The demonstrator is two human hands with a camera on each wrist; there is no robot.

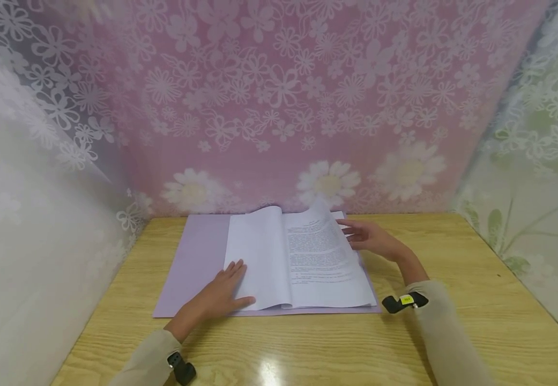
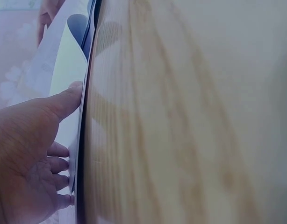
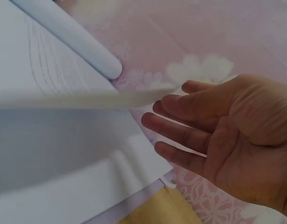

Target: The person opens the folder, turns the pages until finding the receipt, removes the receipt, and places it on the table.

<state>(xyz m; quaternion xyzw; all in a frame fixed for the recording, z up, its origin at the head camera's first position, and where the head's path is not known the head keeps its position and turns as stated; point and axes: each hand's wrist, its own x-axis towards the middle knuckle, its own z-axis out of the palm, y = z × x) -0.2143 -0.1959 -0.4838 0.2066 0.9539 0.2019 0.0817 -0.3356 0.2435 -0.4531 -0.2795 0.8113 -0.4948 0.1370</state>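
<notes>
A lavender folder (image 1: 201, 252) lies spread on the table, with a stack of white sheets in it. My left hand (image 1: 223, 292) rests with fingers extended on the blank left-hand sheets (image 1: 259, 257), near their lower left corner. In the left wrist view, the thumb of the left hand (image 2: 36, 149) lies along the near edge. At the right edge of the stack, my right hand (image 1: 367, 238) pinches a printed page (image 1: 317, 249) whose upper corner is lifted. The right wrist view shows the raised page (image 3: 87, 100) edge-on, reaching the thumb and forefinger of the right hand (image 3: 227, 135).
The wooden table (image 1: 279, 348) extends in front of the folder and to both sides. A pink floral curtain (image 1: 279, 107) hangs right behind the folder, with pale hangings at the left and right. Each sleeve carries a black wrist camera (image 1: 404, 302).
</notes>
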